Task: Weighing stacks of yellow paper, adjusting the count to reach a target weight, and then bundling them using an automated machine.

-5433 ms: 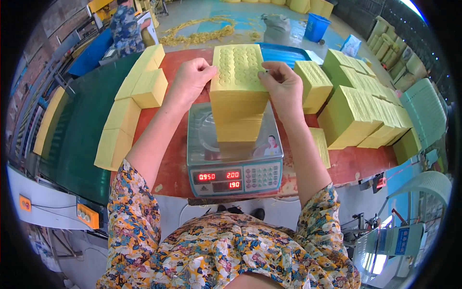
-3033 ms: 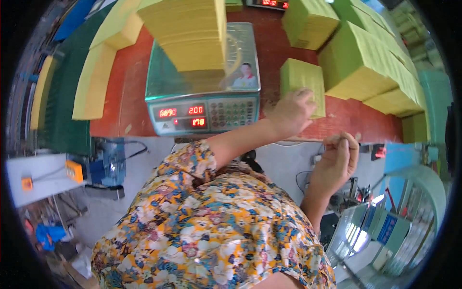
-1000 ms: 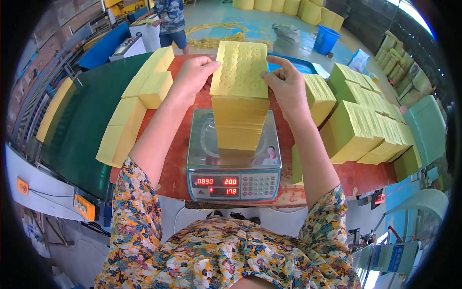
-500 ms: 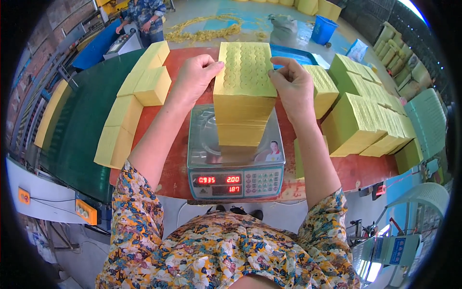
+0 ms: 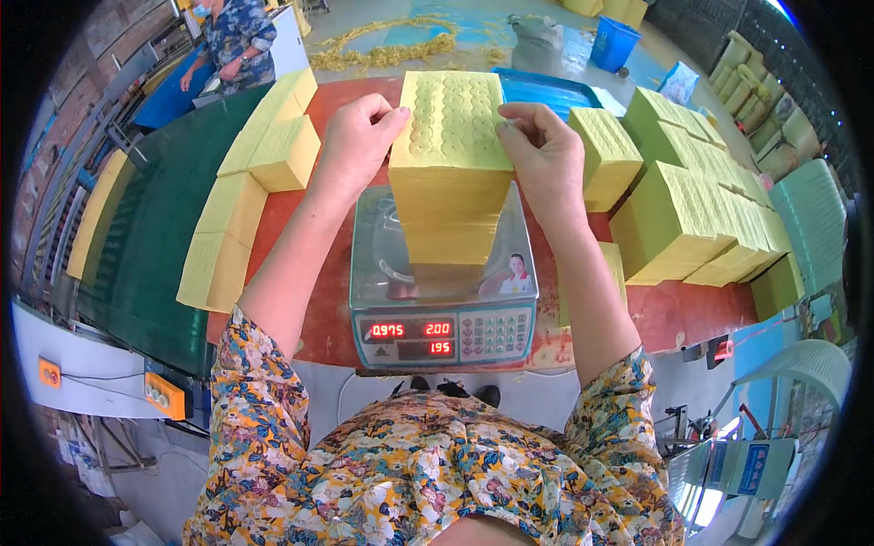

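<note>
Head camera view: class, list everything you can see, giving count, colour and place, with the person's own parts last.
Table: one, red, centre
Scale: one, teal and silver, on the table
Tall stack: one, yellow, on the scale
Left stacks: several, yellow, table's left side
Right stacks: several, yellow, table's right side
Small stack: one, yellow, partly hidden, right of the scale
Long surface: one, dark green, left
Tray: one, blue, beyond the tall stack
Bin: one, blue, far floor
Sack: one, grey, beside the bin
Scraps: many, yellow, far floor
Boxes: two, orange, lower left
Equipment: count unclear, pale green, right rim
Co-worker: one, blue-patterned clothes, upper left
Shoes: two, dark, below the scale
Sleeves: two, floral, below
Left hand: one, bare, tall stack's left edge
Right hand: one, bare, its right edge
</note>
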Demonstrator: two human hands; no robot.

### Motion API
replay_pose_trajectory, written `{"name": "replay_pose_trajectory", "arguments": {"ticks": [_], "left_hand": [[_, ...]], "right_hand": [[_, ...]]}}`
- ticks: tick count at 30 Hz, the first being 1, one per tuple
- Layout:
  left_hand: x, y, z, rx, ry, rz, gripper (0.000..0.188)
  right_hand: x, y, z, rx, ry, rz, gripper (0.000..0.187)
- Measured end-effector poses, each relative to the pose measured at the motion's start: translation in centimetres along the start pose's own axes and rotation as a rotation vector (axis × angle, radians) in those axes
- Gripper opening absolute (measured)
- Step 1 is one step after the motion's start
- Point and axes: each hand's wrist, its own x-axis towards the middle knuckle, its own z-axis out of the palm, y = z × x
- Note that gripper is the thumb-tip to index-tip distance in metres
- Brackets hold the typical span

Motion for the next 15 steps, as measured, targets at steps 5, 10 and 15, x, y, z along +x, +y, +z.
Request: {"name": "replay_pose_trajectory", "arguments": {"ticks": [5, 10, 15], "left_hand": [[-0.2, -0.8, 1.0, 0.193, 0.096, 0.095, 0.028], [-1.3, -1.7, 0.0, 0.249, 0.114, 0.131, 0.028], [-8.2, -0.3, -1.5, -0.225, 0.221, -0.048, 0.026]], "right_hand": [[-0.2, 0.4, 0.4, -0.022, 0.028, -0.018, 0.017], [-1.3, 0.0, 0.4, -0.013, 0.011, 0.028, 0.013], [-4.9, -0.1, -1.2, 0.281, 0.114, -0.028, 0.009]]}}
